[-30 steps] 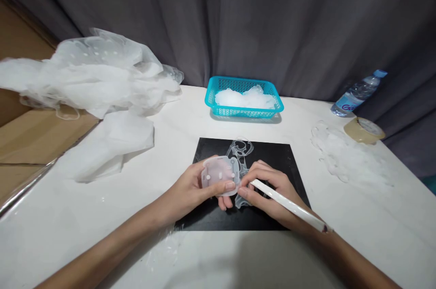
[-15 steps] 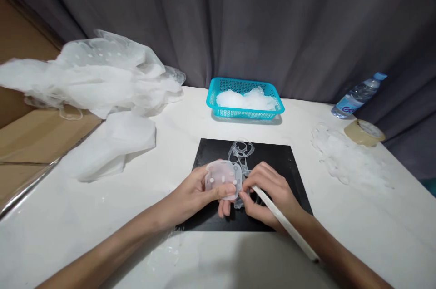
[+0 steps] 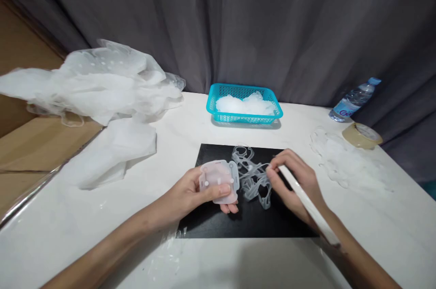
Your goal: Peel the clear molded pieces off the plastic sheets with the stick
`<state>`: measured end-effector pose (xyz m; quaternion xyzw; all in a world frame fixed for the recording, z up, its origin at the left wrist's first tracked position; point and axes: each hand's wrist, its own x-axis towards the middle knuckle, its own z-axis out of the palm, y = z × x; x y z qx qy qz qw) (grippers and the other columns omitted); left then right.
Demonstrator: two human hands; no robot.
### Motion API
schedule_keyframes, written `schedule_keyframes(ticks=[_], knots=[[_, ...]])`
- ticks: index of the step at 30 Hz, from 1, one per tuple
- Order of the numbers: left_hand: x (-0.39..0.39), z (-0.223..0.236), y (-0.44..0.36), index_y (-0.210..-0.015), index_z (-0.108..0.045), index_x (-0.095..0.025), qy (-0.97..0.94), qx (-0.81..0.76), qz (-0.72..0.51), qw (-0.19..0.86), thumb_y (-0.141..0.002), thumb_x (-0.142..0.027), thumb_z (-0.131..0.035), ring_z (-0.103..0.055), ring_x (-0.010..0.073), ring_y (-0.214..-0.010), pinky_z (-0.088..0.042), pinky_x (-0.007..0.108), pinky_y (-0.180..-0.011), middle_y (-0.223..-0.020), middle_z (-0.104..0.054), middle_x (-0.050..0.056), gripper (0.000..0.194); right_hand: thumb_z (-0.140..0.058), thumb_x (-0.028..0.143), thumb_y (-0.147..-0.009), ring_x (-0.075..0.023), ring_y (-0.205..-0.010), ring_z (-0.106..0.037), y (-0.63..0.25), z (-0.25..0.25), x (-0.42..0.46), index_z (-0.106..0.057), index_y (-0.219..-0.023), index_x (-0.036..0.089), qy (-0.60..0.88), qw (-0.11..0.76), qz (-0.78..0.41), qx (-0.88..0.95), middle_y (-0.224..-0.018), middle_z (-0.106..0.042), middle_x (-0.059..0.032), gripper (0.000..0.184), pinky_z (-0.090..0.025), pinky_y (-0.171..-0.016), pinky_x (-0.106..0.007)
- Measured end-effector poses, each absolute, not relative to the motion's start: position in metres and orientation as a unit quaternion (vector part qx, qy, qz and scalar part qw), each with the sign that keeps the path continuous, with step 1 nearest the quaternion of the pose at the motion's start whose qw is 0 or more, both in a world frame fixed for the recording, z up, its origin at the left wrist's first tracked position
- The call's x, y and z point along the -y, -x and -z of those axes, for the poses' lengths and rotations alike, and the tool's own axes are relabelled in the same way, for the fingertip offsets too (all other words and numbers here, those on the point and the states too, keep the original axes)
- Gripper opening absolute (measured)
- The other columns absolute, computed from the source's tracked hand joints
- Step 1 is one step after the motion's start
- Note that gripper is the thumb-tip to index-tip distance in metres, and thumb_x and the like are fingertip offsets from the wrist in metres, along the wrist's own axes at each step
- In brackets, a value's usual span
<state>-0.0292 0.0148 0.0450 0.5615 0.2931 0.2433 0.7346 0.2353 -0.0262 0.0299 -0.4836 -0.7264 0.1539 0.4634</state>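
My left hand (image 3: pixel 194 193) is closed on a translucent, rounded-square silicone piece (image 3: pixel 219 172), its thumb lying flat across the front. Small white bumps and slots show on the piece. My right hand (image 3: pixel 296 184) grips a slim white stick-like tool (image 3: pixel 308 205) that slants back over the wrist; its working tip is hidden. The thumb and forefinger pinch together beside a tangle of clear trimmed strips (image 3: pixel 252 182); whether they also hold a strip's end I cannot tell. Beneath both hands lies a black mat (image 3: pixel 218 227).
A blue basket (image 3: pixel 245 117) of translucent pieces stands at the back. White film bags (image 3: pixel 112 89) heap at left by a cardboard box (image 3: pixel 44 144). To the right are clear scraps (image 3: pixel 350 162), a tape roll (image 3: pixel 362 135) and a water bottle (image 3: pixel 354 100).
My right hand has moved right, away from the silicone piece, with the white tool in it. The clear strips now spread toward it. My left hand has shifted slightly left with the piece.
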Motion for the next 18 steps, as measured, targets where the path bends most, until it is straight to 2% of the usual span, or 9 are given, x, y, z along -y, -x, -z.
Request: schedule_keyframes(ticks=[5, 9, 11, 15, 18], knots=[[-0.009, -0.043, 0.028, -0.092, -0.069, -0.016, -0.520, -0.275, -0.254, 0.768, -0.097, -0.029, -0.078, -0.081, 0.0193, -0.080, -0.063, 0.027, -0.075, -0.089, -0.083, 0.007, 0.017, -0.062, 0.023, -0.098, -0.0195, -0.077, -0.056, -0.265, -0.036, 0.021, -0.058, -0.081, 0.023, 0.518, 0.555, -0.098, 0.643, -0.082, -0.058, -0.0005, 0.017, -0.043, -0.073, -0.034], [-0.007, -0.041, 0.030, -0.096, -0.073, -0.015, -0.526, -0.288, -0.258, 0.758, -0.096, -0.030, -0.079, -0.082, 0.0236, -0.096, -0.063, 0.032, -0.091, -0.092, -0.084, 0.008, 0.016, -0.063, 0.030, -0.096, -0.0223, -0.075, -0.058, -0.287, -0.043, 0.019, -0.058, -0.074, 0.023, 0.529, 0.601, 0.012, 0.599, -0.074, -0.058, -0.0013, 0.024, -0.044, -0.073, -0.036], [-0.007, -0.039, 0.031, -0.098, -0.074, -0.015, -0.524, -0.297, -0.260, 0.755, -0.095, -0.030, -0.080, -0.081, 0.0241, -0.101, -0.062, 0.033, -0.094, -0.095, -0.084, 0.009, 0.016, -0.061, 0.033, -0.098, -0.0227, -0.073, -0.057, -0.300, -0.047, 0.018, -0.058, -0.071, 0.024, 0.565, 0.573, 0.092, 0.586, -0.071, -0.057, -0.0016, 0.028, -0.044, -0.074, -0.038], [-0.006, -0.040, 0.031, -0.097, -0.074, -0.015, -0.513, -0.290, -0.264, 0.763, -0.094, -0.029, -0.081, -0.082, 0.0219, -0.094, -0.064, 0.031, -0.089, -0.098, -0.084, 0.009, 0.016, -0.062, 0.034, -0.099, -0.0253, -0.076, -0.060, -0.327, -0.048, 0.012, -0.063, -0.076, 0.022, 0.622, 0.482, 0.215, 0.579, -0.075, -0.062, -0.0062, 0.026, -0.045, -0.077, -0.040], [-0.005, -0.044, 0.029, -0.095, -0.074, -0.015, -0.515, -0.301, -0.264, 0.758, -0.093, -0.030, -0.082, -0.082, 0.0213, -0.093, -0.062, 0.030, -0.088, -0.096, -0.085, 0.008, 0.017, -0.063, 0.044, -0.099, -0.0254, -0.075, -0.063, -0.336, -0.038, 0.007, -0.067, -0.084, 0.021, 0.616, 0.402, 0.167, 0.656, -0.080, -0.066, -0.0071, 0.027, -0.047, -0.075, -0.040]])
